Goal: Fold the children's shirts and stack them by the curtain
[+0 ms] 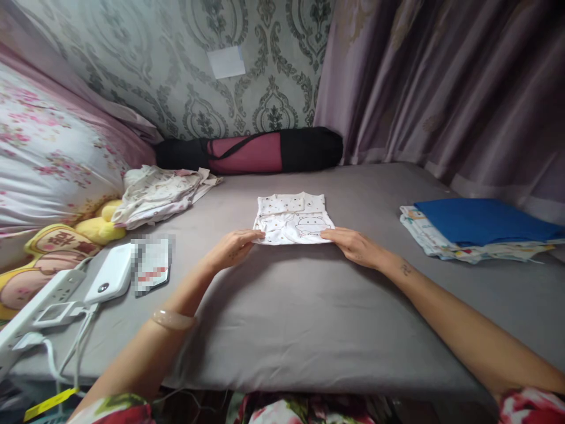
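Note:
A small white baby shirt [291, 219] lies folded on the grey bed sheet, printed with tiny dots and a cartoon animal outline at its lower right. My left hand [236, 244] pinches its near left corner between thumb and fingers. At the near right corner, my right hand [355, 246] has closed on the fabric the same way. The near edge runs straight between both hands. Whether the cloth is slightly raised there, I cannot tell.
Rumpled pale clothes [161, 194] are piled at the left. On the right lies a stack of folded clothes topped by blue cloth [485, 221]. A power bank [112, 274], a phone-like blurred object [152, 265] and a power strip [42, 309] lie left. A long black-and-maroon bag [247, 154] borders the wall.

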`<state>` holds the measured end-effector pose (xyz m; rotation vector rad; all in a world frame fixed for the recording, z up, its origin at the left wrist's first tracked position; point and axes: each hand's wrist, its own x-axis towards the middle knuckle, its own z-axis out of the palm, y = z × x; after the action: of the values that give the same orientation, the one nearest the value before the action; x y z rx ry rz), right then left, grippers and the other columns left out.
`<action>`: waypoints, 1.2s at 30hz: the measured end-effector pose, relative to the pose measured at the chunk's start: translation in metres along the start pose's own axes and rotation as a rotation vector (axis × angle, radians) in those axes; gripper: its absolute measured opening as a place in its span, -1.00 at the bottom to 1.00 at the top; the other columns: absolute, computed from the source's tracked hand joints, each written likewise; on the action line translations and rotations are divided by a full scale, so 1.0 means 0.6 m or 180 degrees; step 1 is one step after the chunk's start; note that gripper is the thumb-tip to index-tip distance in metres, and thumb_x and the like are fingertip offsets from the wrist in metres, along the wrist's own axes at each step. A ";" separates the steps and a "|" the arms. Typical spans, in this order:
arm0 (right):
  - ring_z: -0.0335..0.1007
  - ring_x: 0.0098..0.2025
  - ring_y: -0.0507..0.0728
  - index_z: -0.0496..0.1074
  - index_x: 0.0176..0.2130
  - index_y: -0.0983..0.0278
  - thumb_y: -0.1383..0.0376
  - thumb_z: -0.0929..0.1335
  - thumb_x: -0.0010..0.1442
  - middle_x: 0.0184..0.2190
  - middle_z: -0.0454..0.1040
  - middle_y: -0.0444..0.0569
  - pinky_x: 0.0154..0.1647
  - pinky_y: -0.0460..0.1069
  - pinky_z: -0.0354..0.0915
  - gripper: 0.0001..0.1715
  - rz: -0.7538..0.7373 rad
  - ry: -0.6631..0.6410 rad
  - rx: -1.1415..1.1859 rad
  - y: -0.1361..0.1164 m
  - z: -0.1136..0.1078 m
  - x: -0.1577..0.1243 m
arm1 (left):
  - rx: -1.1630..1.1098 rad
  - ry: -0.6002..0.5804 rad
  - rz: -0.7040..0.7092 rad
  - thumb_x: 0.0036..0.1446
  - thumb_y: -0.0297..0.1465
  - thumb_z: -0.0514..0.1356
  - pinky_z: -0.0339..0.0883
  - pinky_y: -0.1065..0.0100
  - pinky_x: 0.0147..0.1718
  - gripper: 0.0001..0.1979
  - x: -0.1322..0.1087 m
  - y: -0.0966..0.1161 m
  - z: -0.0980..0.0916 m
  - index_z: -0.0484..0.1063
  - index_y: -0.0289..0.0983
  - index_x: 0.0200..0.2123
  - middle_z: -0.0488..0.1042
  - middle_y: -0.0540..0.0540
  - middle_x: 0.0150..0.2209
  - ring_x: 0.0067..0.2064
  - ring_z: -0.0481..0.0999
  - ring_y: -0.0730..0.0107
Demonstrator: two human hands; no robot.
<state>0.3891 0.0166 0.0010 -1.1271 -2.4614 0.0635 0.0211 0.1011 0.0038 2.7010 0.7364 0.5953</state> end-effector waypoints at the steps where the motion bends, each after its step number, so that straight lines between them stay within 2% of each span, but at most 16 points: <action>1: 0.43 0.08 0.15 0.41 0.11 0.24 0.53 0.16 0.26 0.04 0.50 0.02 0.14 0.13 0.35 -0.48 -0.0007 -0.0017 -0.0009 -0.005 -0.006 -0.002 | 0.0001 0.0002 -0.0002 0.27 -0.44 -0.01 0.39 0.16 0.06 -0.67 0.000 0.006 -0.005 0.44 -0.22 0.02 0.52 -0.18 0.02 0.07 0.50 0.25; 5: 0.44 0.06 0.14 0.41 0.11 0.22 0.53 0.17 0.27 0.04 0.50 0.01 0.17 0.14 0.33 -0.48 -0.0028 -0.0108 -0.0017 -0.034 -0.026 -0.017 | 0.0040 -0.0054 0.0063 0.27 -0.45 0.00 0.42 0.18 0.00 -0.67 -0.013 0.039 -0.022 0.44 -0.20 0.02 0.54 -0.17 -0.02 0.01 0.53 0.27; 10: 0.43 0.07 0.12 0.40 0.10 0.17 0.52 0.17 0.28 0.03 0.51 -0.04 0.20 0.14 0.28 -0.48 0.0008 -0.0263 0.0129 -0.069 -0.044 -0.041 | -0.0102 -0.0114 0.0072 0.28 -0.44 0.02 0.40 0.18 0.04 -0.70 -0.039 0.073 -0.031 0.43 -0.18 0.01 0.55 -0.13 -0.03 0.01 0.52 0.30; 12: 0.44 0.04 0.13 0.41 0.08 0.18 0.48 0.16 0.30 -0.01 0.53 -0.03 0.15 0.11 0.33 -0.53 0.0124 -0.0260 0.0227 -0.071 -0.046 -0.041 | -0.0265 -0.0001 -0.0101 0.29 -0.41 0.03 0.44 0.24 -0.03 -0.73 -0.040 0.076 -0.028 0.43 -0.20 -0.02 0.55 -0.14 -0.05 -0.02 0.54 0.32; 14: 0.47 0.00 0.14 0.42 0.04 0.19 0.44 0.16 0.31 -0.05 0.54 -0.01 0.04 0.06 0.39 -0.58 0.0353 -0.0162 0.0307 -0.065 -0.043 -0.032 | -0.0419 0.0220 -0.0348 0.29 -0.37 0.03 0.47 0.36 -0.21 -0.75 -0.032 0.075 -0.020 0.44 -0.23 -0.06 0.56 -0.16 -0.08 -0.08 0.55 0.33; 17: 0.50 -0.06 0.15 0.42 0.00 0.17 0.38 0.18 0.31 -0.09 0.55 -0.04 -0.05 0.01 0.41 -0.64 0.0750 0.0260 0.0380 -0.047 -0.030 -0.009 | -0.0528 0.0662 -0.0726 0.28 -0.31 0.04 0.42 0.45 -0.41 -0.76 -0.010 0.067 -0.004 0.44 -0.24 -0.12 0.56 -0.15 -0.15 -0.20 0.54 0.35; 22: 0.49 -0.08 0.18 0.44 -0.04 0.18 0.33 0.19 0.29 -0.12 0.55 -0.01 -0.04 0.04 0.38 -0.67 0.1096 0.1137 0.0175 -0.021 0.004 0.039 | -0.0670 0.1378 -0.1320 0.24 -0.28 0.05 0.40 0.42 -0.33 -0.78 0.038 0.047 0.028 0.43 -0.24 -0.19 0.54 -0.06 -0.29 -0.30 0.49 0.40; 26: 0.46 -0.07 0.19 0.40 -0.02 0.18 0.38 0.15 0.29 -0.14 0.52 0.03 -0.04 0.06 0.37 -0.62 0.1150 0.1506 -0.0064 -0.003 0.028 0.074 | -0.0486 0.1712 -0.1645 0.22 -0.35 0.01 0.34 0.42 -0.38 -0.81 0.074 0.023 0.053 0.39 -0.22 -0.21 0.47 0.00 -0.41 -0.40 0.43 0.43; 30: 0.45 -0.10 0.19 0.38 -0.01 0.19 0.40 0.13 0.29 -0.13 0.49 0.04 -0.11 0.02 0.38 -0.61 0.1477 0.1530 -0.0493 0.025 0.048 0.100 | -0.0267 0.1870 -0.1722 0.19 -0.46 -0.04 0.34 0.34 -0.27 -0.80 0.108 -0.009 0.074 0.35 -0.22 -0.21 0.45 -0.04 -0.36 -0.28 0.44 0.35; 33: 0.45 -0.15 0.18 0.37 0.01 0.20 0.40 0.12 0.30 -0.10 0.47 0.06 -0.18 0.01 0.38 -0.60 0.1816 0.1256 -0.0760 0.047 0.061 0.115 | 0.0058 0.1741 -0.1817 0.17 -0.52 -0.06 0.32 0.25 -0.15 -0.78 0.127 -0.034 0.090 0.32 -0.24 -0.18 0.45 -0.13 -0.25 -0.16 0.44 0.27; 36: 0.47 -0.21 0.18 0.36 0.05 0.20 0.39 0.11 0.31 -0.07 0.45 0.09 -0.24 0.02 0.37 -0.58 0.2118 0.0859 -0.0939 0.059 0.070 0.124 | 0.0232 0.1559 -0.1903 0.20 -0.52 -0.07 0.31 0.21 -0.14 -0.80 0.139 -0.054 0.105 0.29 -0.24 -0.20 0.43 -0.17 -0.23 -0.14 0.42 0.22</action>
<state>0.3547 0.1005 -0.0174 -1.9008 -1.8101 -0.2453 0.1017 0.1629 -0.0372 2.2133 1.6272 1.0797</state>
